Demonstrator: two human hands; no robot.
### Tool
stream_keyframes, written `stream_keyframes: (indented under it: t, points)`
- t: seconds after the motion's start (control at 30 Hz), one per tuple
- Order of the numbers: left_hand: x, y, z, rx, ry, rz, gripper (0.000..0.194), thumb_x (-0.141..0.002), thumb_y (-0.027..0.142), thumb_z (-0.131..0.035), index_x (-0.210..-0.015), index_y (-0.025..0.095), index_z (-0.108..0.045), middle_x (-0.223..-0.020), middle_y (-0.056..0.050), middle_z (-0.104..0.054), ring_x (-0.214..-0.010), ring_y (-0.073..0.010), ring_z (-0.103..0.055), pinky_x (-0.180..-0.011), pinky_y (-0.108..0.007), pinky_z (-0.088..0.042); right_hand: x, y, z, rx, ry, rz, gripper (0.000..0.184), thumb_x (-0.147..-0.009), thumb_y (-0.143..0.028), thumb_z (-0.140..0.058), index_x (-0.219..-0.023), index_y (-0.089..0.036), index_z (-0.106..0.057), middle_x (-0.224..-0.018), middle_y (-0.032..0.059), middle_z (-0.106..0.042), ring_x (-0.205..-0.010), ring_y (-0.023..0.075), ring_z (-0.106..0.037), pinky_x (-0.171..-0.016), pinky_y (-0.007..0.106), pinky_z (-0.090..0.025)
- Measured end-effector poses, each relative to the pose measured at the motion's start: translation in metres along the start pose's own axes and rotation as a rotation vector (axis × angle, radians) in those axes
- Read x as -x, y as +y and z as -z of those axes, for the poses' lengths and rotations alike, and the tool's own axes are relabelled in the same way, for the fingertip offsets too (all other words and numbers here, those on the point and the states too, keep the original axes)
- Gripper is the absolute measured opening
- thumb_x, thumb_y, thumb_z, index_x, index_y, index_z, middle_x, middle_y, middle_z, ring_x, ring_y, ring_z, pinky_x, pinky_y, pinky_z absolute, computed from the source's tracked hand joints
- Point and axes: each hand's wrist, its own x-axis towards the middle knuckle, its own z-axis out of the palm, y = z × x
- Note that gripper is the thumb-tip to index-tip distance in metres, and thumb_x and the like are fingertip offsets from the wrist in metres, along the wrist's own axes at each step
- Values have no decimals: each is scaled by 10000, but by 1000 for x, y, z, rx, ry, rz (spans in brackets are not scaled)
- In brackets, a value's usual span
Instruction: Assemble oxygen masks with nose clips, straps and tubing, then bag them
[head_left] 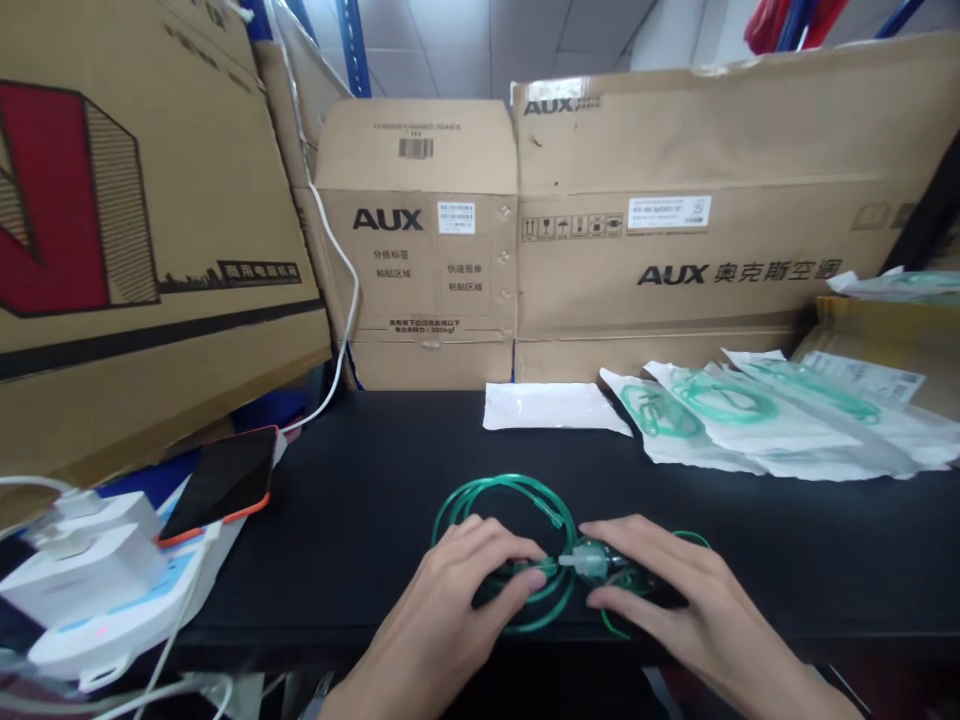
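Note:
Coiled green tubing [504,480] lies on the black tabletop [360,520] near its front edge. My left hand [461,590] pinches the connector [548,567] at one end of the tubing between thumb and fingertips. My right hand [675,590] is closed around a clear green face mask [636,576], thumb and fingers on either side. The mask's pale nozzle [589,560] points left and meets or nearly meets the connector; I cannot tell whether they are joined. A thin green strap [690,538] shows behind my right hand. My palm hides much of the mask.
Several clear-and-white packets with green tubing [724,400] overlap at the back right. A white packet [555,408] lies at the back middle. On the left are a phone [223,480] and a power strip with chargers [97,590]. Cardboard boxes [435,270] wall the back.

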Motion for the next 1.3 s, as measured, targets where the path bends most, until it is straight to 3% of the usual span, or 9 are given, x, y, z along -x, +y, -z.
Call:
stream_keyframes:
  t: [0.43, 0.63, 0.77, 0.83, 0.93, 1.13, 1.3]
  points:
    - [-2, -3, -1, 40, -5, 39, 111, -1027, 250, -607, -1054, 302, -701, -1032, 48, -752, -969, -180, -703, -909, -305, -523, 1, -1, -8, 16, -14, 11, 508, -981, -269, -683, -1433, -360, -470, -1115, 21, -692, -971, 191, -712, -821, 282, -588]
    - [0, -3, -1, -14, -9, -47, 135, -1015, 245, -629, -1113, 300, -702, -1078, 24, -776, -975, -207, -726, -923, -358, -571, 7, 2, -12, 83, -17, -51, 472, -981, -337, -673, -1429, -342, -525, -1175, 56, -701, -1059, 244, -716, -915, 368, -606]
    - [11, -5, 8, -100, -81, -106, 572, -873, 232, -810, -1389, 350, -593, -1330, -15, -718, -1208, -290, -672, -1046, -453, -550, 7, 1, -11, 88, -22, -88, 481, -969, -351, -686, -1430, -367, -549, -1208, 46, -710, -1091, 247, -713, -927, 358, -610]
    - [12, -6, 12, -87, -130, -133, 613, -895, 177, -777, -1436, 368, -561, -1355, -9, -702, -1236, -270, -656, -1049, -412, -554, 6, -1, -9, 86, -14, -92, 477, -967, -344, -692, -1422, -379, -555, -1190, 33, -717, -1079, 236, -716, -934, 349, -609]
    - [6, -8, 13, 3, -167, -183, 530, -982, 37, -577, -1401, 361, -602, -1242, 8, -737, -1070, -178, -712, -941, -284, -592, 5, -5, -5, 92, -68, -89, 498, -967, -313, -689, -1437, -389, -544, -1126, 16, -730, -1023, 214, -735, -895, 308, -626]
    - [-1, -12, -2, -38, 10, -291, 563, -971, -46, -403, -1313, 311, -673, -1130, -26, -738, -939, -160, -716, -805, -256, -598, 18, -2, -6, 253, -47, -113, 535, -979, -382, -647, -1495, -398, -506, -1397, 52, -678, -1283, 314, -659, -949, 373, -631]
    - [4, -10, -13, -67, 110, -286, 482, -1013, 9, -409, -1329, 271, -662, -1031, -49, -674, -807, -134, -725, -704, -218, -597, 17, 2, -10, 230, -31, -117, 487, -974, -439, -649, -1451, -376, -571, -1295, 67, -732, -1212, 314, -701, -899, 378, -649]
